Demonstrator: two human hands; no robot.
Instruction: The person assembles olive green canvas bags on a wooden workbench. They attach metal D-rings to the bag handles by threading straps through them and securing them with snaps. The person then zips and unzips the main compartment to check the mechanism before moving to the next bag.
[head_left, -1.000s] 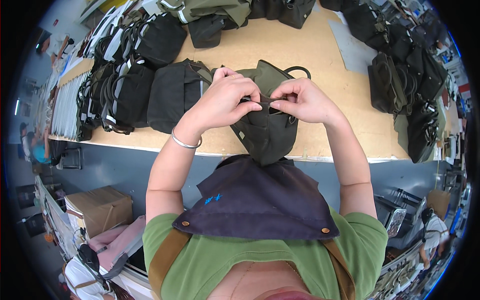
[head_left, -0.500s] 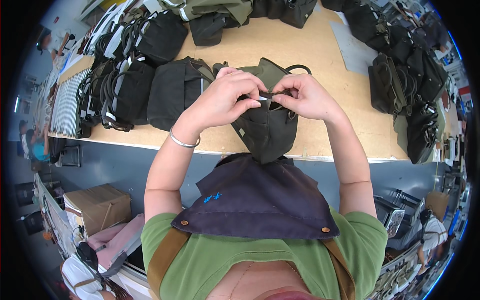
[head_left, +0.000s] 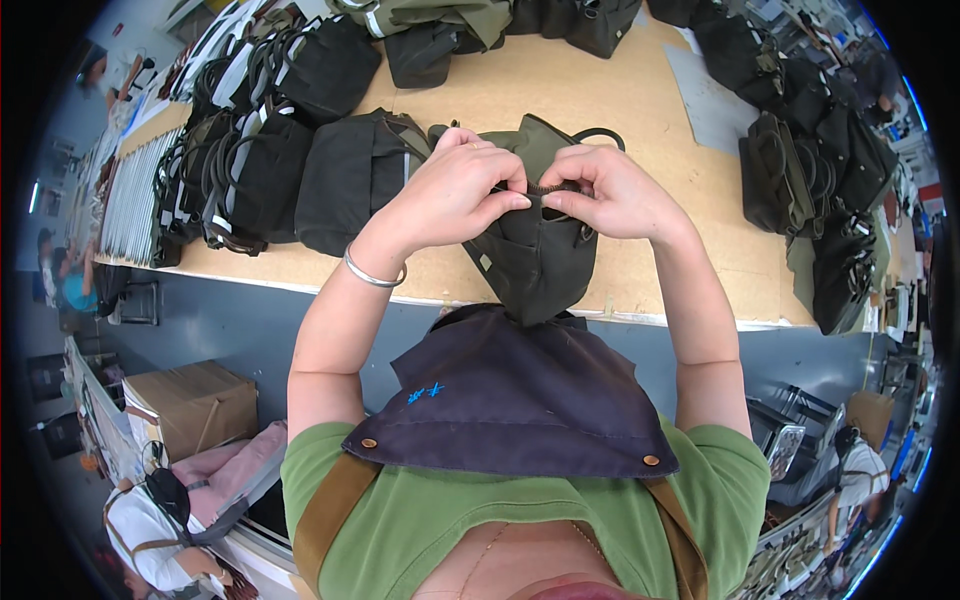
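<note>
Upper centre of frame: bag (head_left: 535, 265) at table (head_left: 725, 250) edge. I see left hand (head_left: 462, 190) and right hand (head_left: 615, 195) pinching rim at zip (head_left: 545, 188). Contents hidden from me. More bags (head_left: 275, 170), upper left.

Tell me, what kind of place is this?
It looks like a workshop for bags. Dark bags sit in groups on a big table, the left hand and right hand pinch another bag by its top, and other people are around the room.
</note>
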